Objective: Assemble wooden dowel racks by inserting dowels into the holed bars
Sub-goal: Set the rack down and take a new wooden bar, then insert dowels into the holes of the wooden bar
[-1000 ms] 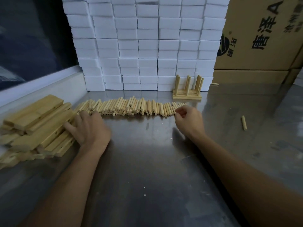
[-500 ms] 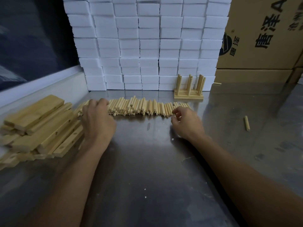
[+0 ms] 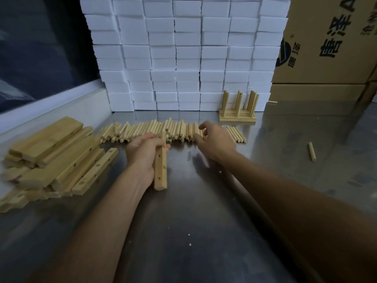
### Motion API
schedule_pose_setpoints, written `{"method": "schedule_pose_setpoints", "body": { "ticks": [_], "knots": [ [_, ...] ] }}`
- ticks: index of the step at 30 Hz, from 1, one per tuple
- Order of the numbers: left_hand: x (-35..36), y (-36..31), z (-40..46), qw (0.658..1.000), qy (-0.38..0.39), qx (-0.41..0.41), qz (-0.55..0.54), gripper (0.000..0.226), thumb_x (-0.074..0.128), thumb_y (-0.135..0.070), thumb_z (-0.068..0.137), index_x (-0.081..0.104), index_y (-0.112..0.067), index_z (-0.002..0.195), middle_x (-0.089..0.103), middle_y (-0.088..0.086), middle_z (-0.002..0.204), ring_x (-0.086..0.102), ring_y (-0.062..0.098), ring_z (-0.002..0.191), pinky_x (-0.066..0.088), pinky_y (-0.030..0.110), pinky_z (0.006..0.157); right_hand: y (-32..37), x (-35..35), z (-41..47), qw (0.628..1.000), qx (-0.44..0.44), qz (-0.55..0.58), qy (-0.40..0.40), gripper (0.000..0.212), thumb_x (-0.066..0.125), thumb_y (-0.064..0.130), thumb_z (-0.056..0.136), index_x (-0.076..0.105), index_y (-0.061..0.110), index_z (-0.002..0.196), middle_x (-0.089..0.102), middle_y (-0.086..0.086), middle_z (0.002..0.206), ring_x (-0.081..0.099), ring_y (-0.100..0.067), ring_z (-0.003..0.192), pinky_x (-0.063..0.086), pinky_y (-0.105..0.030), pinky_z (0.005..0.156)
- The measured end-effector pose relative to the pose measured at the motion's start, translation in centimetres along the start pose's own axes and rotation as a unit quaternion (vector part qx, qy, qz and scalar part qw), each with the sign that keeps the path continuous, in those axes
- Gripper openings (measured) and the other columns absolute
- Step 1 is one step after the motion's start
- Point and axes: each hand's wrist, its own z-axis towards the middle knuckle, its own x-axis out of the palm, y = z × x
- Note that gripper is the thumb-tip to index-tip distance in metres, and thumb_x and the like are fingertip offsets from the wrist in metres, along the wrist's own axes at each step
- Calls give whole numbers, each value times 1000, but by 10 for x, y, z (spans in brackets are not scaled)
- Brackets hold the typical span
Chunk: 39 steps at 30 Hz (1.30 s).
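Left hand (image 3: 143, 155) grips one holed bar (image 3: 160, 166) – fingers curled round it, bar pointing away from the camera, near end down by the steel counter (image 3: 204, 231). Right hand (image 3: 216, 140) holds nothing, fingers loosely spread over the right part of the dowel row (image 3: 155, 130) (fingertips at or just above the dowels, contact unclear). Bar pile (image 3: 55, 158) sits at left, well apart from a stray dowel (image 3: 312, 151) at right. Beyond the row – finished rack (image 3: 237, 111), dowels upright, just in front of stacked white boxes (image 3: 183, 52); cardboard cartons (image 3: 330, 41) at far right.
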Motion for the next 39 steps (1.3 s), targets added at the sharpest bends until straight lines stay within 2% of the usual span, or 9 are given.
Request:
{"method": "schedule_pose_setpoints", "body": {
  "ticks": [6, 11, 14, 17, 22, 27, 32, 36, 39],
  "knots": [
    [-1, 3, -7, 994, 57, -47, -80, 51, 77, 11, 73, 62, 0, 121, 74, 17, 88, 73, 19, 65, 56, 22, 57, 14, 11, 24, 997, 51, -44, 37, 31, 53, 45, 96, 65, 18, 104, 68, -3, 95, 64, -24, 88, 56, -44, 82],
    [0, 2, -10, 990, 95, -66, -83, 37, 76, 5, 77, 67, -5, 112, 74, 15, 83, 70, 21, 62, 56, 26, 53, 19, 10, 35, 993, 105, -15, 50, 13, 64, 21, 89, 67, 11, 96, 70, -9, 93, 67, -27, 87, 59, -42, 80],
    [0, 2, -11, 989, 103, -66, -83, 28, 75, 2, 80, 69, -10, 105, 75, 14, 82, 72, 23, 64, 57, 26, 53, 20, 7, 37, 992, 115, -8, 55, 3, 62, 12, 82, 64, 9, 84, 64, -8, 79, 63, -27, 77, 55, -35, 62],
    [-3, 4, -10, 989, 115, -62, -70, 28, 73, 0, 83, 68, -6, 109, 73, 16, 97, 70, 19, 65, 55, 23, 52, 20, 7, 38, 992, 115, -5, 57, 20, 59, 9, 84, 47, 12, 68, 51, -4, 67, 50, -19, 60, 32, -27, 45],
    [-5, 7, -6, 988, 139, -55, -45, 32, 72, -2, 84, 68, 3, 115, 70, 14, 94, 66, 14, 62, 54, 20, 52, 23, 3, 37, 989, 112, 15, 95, 25, 50, 13, 97, 45, 12, 72, 54, -6, 74, 58, -20, 68, 49, -31, 56],
    [-5, 9, -2, 987, 145, -55, -43, 24, 66, -7, 90, 66, 1, 113, 72, 15, 102, 65, 15, 63, 54, 22, 54, 19, -15, 12, 989, 97, 89, 72, 38, 39, 28, 104, 59, 3, 84, 58, -9, 76, 53, -21, 66, 39, -31, 53],
    [-7, 8, 0, 984, 165, -55, -48, 25, 57, -12, 93, 66, 2, 111, 74, 15, 100, 67, 17, 65, 55, 24, 55, 6, -32, -24, 978, 80, 191, 41, 31, 42, 24, 105, 65, 4, 105, 67, -12, 86, 63, -27, 80, 54, -46, 79],
    [-7, 8, -2, 978, 191, -64, -59, 25, 52, -6, 93, 68, -2, 111, 73, 14, 101, 67, 20, 66, 56, 27, 57, -7, -32, -49, 958, 98, 270, 12, 20, 40, 18, 105, 56, 11, 114, 67, -6, 86, 63, -15, 72, 53, -23, 61],
    [-6, 7, -4, 979, 198, -52, -19, 25, 50, -12, 98, 70, -9, 113, 74, 9, 106, 68, 19, 65, 53, 27, 50, -14, -27, -54, 949, 127, 287, -12, 18, 42, 16, 103, 55, 14, 115, 64, 2, 90, 63, -16, 76, 50, -22, 60]
  ]
}}
